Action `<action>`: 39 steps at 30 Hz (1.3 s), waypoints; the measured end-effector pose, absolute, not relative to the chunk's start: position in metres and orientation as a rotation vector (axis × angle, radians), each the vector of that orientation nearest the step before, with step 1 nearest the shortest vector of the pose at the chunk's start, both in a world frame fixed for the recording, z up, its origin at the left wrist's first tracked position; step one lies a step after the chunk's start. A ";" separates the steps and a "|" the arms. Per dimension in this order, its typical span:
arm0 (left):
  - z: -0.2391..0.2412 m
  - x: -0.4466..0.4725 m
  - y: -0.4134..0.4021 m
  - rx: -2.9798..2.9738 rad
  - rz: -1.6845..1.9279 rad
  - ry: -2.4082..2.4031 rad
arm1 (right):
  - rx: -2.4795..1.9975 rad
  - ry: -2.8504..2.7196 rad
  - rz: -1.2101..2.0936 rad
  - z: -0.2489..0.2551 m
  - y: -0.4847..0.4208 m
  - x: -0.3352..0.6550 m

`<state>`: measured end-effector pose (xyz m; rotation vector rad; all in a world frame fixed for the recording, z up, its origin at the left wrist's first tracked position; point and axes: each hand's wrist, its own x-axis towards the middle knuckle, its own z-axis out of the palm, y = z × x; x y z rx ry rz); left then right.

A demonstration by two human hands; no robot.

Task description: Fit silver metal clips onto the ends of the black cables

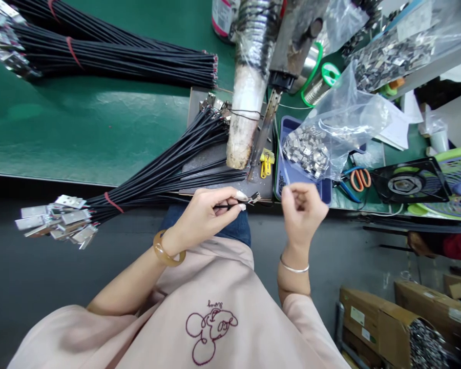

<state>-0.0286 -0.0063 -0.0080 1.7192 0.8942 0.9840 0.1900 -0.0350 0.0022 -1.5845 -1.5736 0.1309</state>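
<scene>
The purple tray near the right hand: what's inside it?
Small metal pieces lie heaped in the tray, with a clear plastic bag partly over it and tiny dark bits in the near left corner. I can't see beneath the pieces or behind the right hand.

Cables are lying on the table at left, a nearer bundle is stretching from the board over the front edge, and right of the board a tray is holding connectors, with pliers, then a fan, farther right.
</scene>
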 end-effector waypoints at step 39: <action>-0.007 -0.023 0.005 1.423 0.747 0.916 | -1.976 -1.919 0.607 0.019 0.018 0.239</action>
